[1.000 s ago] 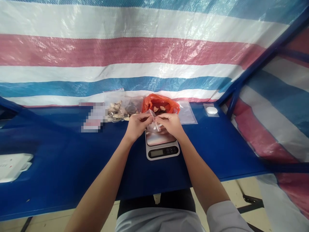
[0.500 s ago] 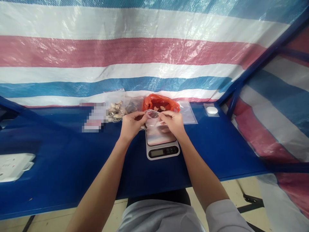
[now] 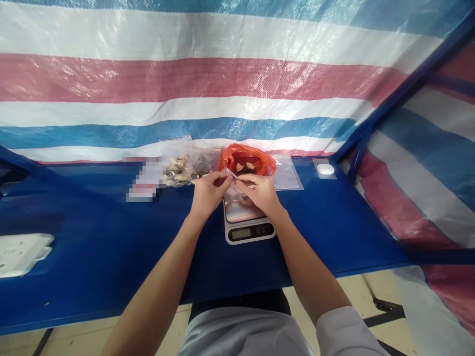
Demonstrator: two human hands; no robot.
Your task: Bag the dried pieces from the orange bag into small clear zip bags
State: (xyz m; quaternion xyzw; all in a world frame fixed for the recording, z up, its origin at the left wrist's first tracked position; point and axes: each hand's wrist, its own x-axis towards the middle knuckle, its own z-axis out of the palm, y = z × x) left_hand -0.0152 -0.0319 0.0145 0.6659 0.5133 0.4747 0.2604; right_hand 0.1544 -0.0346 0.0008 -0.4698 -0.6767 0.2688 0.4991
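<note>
Head view: I observe the left hand (image 3: 208, 195) and right hand (image 3: 262, 193), fingers of both pinched together on a small clear plastic bag (image 3: 233, 193), over a white rectangular digital scale (image 3: 245, 212) (bag-to-scale contact: I cannot tell).

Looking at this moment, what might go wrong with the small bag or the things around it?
1. The clear plastic bag is thin and pinched by the left hand and right hand, so it might slip or crumple.
2. Both hands appear close above the digital kitchen scale; a bump could shift it.
3. The orange plastic bag gapes open just beyond; a knock might spill its brownish pieces.
</note>
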